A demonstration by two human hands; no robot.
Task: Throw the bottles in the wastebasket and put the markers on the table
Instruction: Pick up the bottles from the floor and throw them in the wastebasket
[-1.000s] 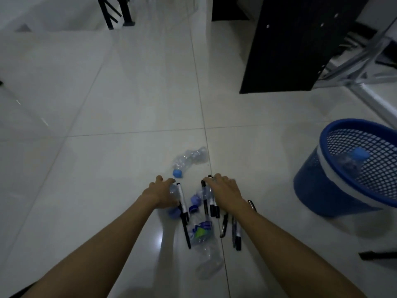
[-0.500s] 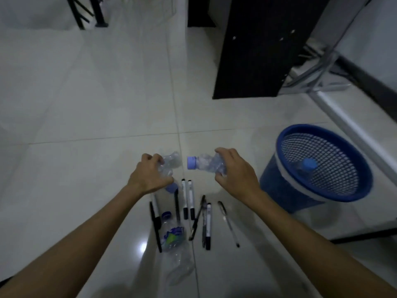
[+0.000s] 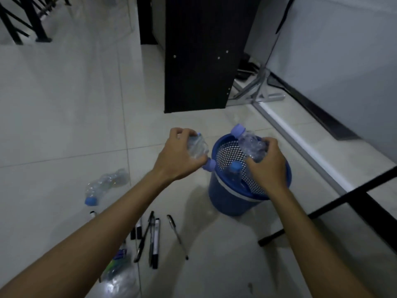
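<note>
My left hand grips a crushed clear bottle with a blue cap, just left of the blue mesh wastebasket. Over the basket's opening, my right hand holds a second crushed bottle, cap pointing up and away. One capped bottle stands inside the basket. Another crushed bottle lies on the floor to the left, and one with a green label lies under my left forearm. Several black markers lie on the tiles between my arms.
A black cabinet panel stands behind the basket. A white rail and a black table leg run along the floor at the right. A dark frame stands at the far left. Pale floor tiles spread to the left.
Both hands have lifted their bottles from above the markers and carried them right, to the wastebasket. The view has swung right with them.
</note>
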